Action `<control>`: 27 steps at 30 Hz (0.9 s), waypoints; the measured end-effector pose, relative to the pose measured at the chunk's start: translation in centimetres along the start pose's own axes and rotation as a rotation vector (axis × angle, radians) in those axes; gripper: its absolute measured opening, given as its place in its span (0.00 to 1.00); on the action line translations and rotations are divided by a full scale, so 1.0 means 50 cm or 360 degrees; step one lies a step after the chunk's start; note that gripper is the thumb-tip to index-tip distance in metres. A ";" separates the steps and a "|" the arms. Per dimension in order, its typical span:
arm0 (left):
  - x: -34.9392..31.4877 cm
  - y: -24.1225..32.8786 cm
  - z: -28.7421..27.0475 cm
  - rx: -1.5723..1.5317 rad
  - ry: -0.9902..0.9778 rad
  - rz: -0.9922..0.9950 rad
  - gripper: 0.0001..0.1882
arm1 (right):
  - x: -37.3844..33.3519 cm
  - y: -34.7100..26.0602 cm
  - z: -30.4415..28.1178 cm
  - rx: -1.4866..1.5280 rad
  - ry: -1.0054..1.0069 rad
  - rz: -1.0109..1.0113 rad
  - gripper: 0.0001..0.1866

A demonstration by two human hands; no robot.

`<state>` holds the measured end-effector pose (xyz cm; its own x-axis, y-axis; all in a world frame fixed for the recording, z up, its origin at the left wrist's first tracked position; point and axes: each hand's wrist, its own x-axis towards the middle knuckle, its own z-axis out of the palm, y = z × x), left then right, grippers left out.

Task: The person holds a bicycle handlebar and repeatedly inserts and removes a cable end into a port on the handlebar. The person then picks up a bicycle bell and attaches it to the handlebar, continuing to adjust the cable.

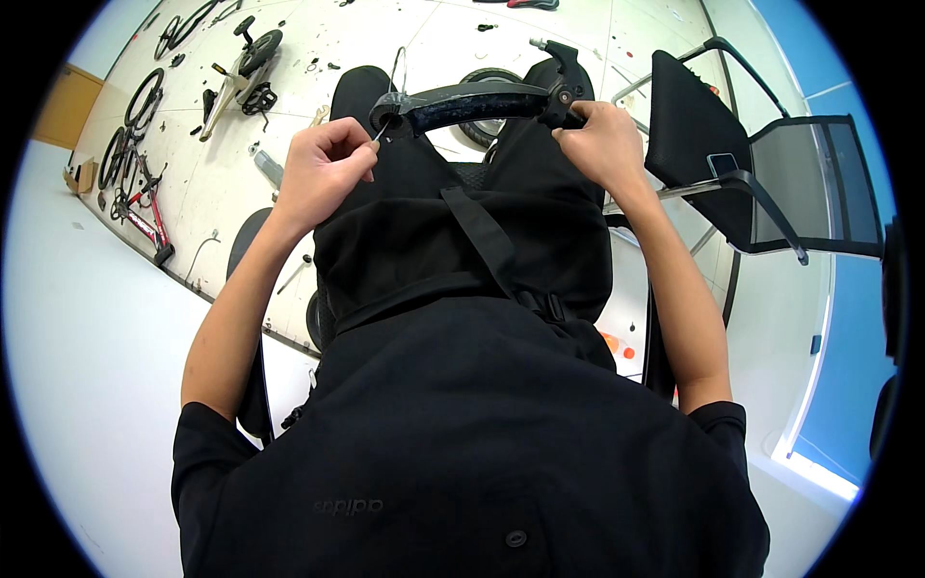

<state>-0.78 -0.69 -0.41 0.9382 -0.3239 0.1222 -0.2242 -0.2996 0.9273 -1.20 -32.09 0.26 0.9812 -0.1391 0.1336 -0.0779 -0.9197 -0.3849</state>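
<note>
Black bar [472, 106], right fingers [590, 119] seemingly around end

A black-seated office chair [696, 130] stood to the right, with a phone [721, 165] resting on it. On the pale floor [434, 24], at left, lay a red-and-black bicycle frame [145, 226] and, farther right, a whitish frame [229, 94]. A cardboard box [86, 176] was positioned near the left wall [58, 250]. A blue wall [858, 385] bounded the right side.

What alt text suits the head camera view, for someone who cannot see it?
The left hand pinches a thin cable at one end of a dark, curved bar over the knees; the right hand holds its other end. Bicycle parts lie scattered on the pale floor.
</note>
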 end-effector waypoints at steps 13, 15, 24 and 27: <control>0.006 -0.004 0.003 0.0059 0.0010 -0.0005 0.08 | -0.004 -0.004 -0.007 0.0019 0.0017 0.0019 0.17; 0.008 -0.009 0.001 0.0031 0.0005 -0.0018 0.08 | -0.006 -0.010 -0.013 0.0043 0.0001 0.0054 0.17; 0.011 -0.015 -0.005 -0.0061 -0.0129 -0.0086 0.07 | -0.013 -0.018 -0.008 0.0195 0.0085 0.0066 0.15; 0.010 -0.010 -0.005 -0.0078 -0.0173 -0.0144 0.07 | -0.013 -0.016 -0.004 0.0240 0.0081 0.0046 0.13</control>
<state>-0.15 -0.47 -0.71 0.9192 -0.3938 0.0007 -0.1243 -0.2885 0.9494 -1.84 -31.35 0.67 0.9684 -0.1869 0.1650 -0.0751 -0.8498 -0.5217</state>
